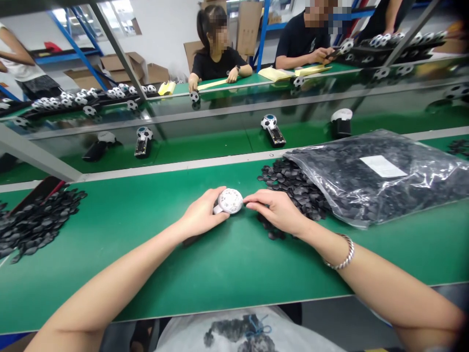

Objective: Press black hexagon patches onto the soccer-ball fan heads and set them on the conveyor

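A small round white perforated part (pixel 230 200) sits between my two hands above the green bench (pixel 154 215). My left hand (pixel 202 213) is closed around its left side. My right hand (pixel 275 210) pinches its right edge with the fingertips and wears a silver bracelet at the wrist. Just right of my right hand lies a heap of small black flat pieces (pixel 293 183) spilling from a clear plastic bag (pixel 377 176).
Another pile of black pieces (pixel 34 222) lies at the left. Football-patterned devices (pixel 143 139) ride on the conveyor (pixel 220 146) beyond. Two people sit across at the far bench, with cardboard boxes behind. A bag of parts (pixel 238 332) rests below the bench edge.
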`<action>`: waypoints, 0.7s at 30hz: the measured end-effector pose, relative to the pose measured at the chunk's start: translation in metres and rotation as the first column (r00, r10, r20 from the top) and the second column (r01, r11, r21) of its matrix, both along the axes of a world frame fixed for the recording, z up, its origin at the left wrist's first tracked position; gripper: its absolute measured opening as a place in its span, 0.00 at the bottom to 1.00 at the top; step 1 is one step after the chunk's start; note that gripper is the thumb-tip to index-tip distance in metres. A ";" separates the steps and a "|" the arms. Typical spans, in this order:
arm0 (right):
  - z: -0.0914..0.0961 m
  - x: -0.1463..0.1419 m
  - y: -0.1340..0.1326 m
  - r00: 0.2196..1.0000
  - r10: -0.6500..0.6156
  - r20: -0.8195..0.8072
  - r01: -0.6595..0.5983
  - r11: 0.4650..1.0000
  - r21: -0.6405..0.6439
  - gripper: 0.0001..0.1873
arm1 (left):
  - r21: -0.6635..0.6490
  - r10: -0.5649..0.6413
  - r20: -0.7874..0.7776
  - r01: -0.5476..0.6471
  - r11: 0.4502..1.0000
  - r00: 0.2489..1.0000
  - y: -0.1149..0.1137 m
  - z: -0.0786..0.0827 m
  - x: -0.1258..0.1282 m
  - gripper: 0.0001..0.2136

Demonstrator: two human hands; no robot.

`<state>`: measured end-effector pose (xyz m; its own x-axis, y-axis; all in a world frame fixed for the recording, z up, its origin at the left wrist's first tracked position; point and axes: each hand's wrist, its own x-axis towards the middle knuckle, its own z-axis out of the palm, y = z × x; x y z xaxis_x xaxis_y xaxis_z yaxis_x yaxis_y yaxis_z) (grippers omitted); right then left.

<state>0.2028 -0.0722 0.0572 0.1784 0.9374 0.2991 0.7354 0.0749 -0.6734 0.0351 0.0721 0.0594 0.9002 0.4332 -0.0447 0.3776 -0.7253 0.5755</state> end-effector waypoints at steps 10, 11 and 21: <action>-0.004 -0.009 0.000 0.995 0.046 -0.085 -0.047 0.999 -0.010 0.10 | 0.037 0.008 -0.024 -0.007 0.999 1.000 -0.002 0.000 0.001 0.30; -0.004 -0.010 0.000 0.996 0.057 -0.076 -0.058 0.998 -0.013 0.11 | 0.039 0.005 -0.025 -0.004 0.999 1.000 -0.003 0.001 0.002 0.30; -0.003 -0.012 -0.002 1.000 -0.001 0.022 -0.002 0.991 0.131 0.06 | 0.003 0.027 0.005 -0.027 1.000 1.000 -0.004 -0.003 0.003 0.31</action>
